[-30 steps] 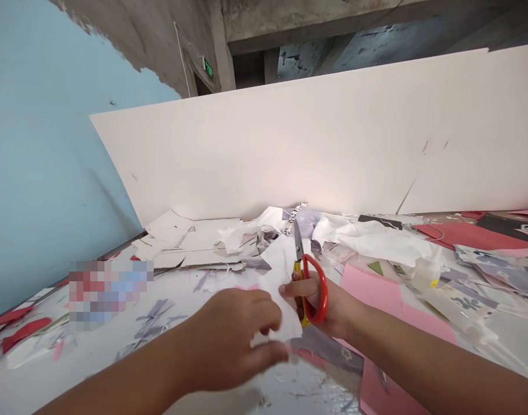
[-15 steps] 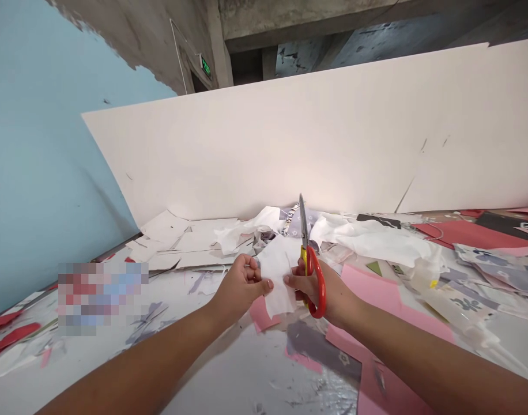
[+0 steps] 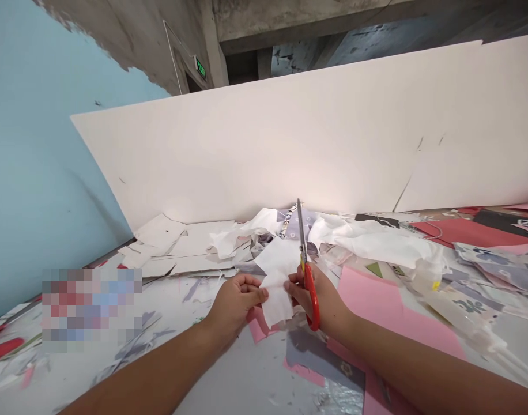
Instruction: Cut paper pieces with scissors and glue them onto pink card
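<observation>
Between my two hands hangs a small white piece of thin paper or cloth (image 3: 278, 298), with uneven edges. My left hand (image 3: 238, 300) pinches its left edge between thumb and fingers. On the other side, my right hand (image 3: 318, 294) grips its right edge with thumb and fingertips. That same hand also carries scissors (image 3: 310, 297) with red and yellow handles, their blades pointing up and away from me and looking closed. Behind the piece lie crumpled white scraps (image 3: 368, 236) and a lilac flowered scrap (image 3: 306, 222).
A tall white board (image 3: 264, 150) stands along the back of the table. Pink sheets (image 3: 376, 300) lie under my right arm, near a clear glue bottle (image 3: 471, 323). Cardboard pieces (image 3: 199, 239) are stacked at the back left. A red sheet (image 3: 458, 233) lies far right.
The white piece and both hands have come slightly lower, and the piece's outline looks more spread. The scissors have dropped a little with my right hand. The view has shifted slightly.
</observation>
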Action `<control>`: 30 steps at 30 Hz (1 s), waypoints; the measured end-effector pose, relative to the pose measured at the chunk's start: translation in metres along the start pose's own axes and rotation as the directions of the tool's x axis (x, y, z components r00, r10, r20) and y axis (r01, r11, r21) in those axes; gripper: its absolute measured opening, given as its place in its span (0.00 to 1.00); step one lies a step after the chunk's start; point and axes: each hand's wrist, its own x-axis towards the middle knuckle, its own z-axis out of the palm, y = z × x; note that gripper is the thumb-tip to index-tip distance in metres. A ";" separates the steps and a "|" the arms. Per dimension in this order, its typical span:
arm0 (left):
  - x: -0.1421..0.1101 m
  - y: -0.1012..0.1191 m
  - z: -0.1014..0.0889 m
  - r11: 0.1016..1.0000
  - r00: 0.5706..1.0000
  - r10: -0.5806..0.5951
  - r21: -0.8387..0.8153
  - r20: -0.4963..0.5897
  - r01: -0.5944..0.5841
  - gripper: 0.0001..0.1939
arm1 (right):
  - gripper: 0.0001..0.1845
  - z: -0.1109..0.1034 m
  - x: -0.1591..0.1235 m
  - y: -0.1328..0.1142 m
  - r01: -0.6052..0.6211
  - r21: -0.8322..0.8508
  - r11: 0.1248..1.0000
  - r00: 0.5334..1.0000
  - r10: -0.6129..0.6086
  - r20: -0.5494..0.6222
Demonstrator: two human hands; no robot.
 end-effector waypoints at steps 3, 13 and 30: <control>-0.001 0.001 -0.001 0.998 0.999 -0.044 -0.042 0.016 0.045 0.17 | 0.14 0.001 -0.002 0.000 0.042 0.037 0.998 0.998 -0.044 0.037; -0.002 -0.003 -0.003 0.997 0.983 0.032 -0.073 0.181 -0.019 0.13 | 0.12 0.003 -0.007 0.002 0.036 0.053 0.998 0.998 -0.039 0.046; -0.010 0.002 -0.002 0.997 0.986 0.064 0.021 0.157 -0.068 0.05 | 0.12 0.001 -0.008 0.006 -0.088 0.160 0.983 0.995 0.078 0.069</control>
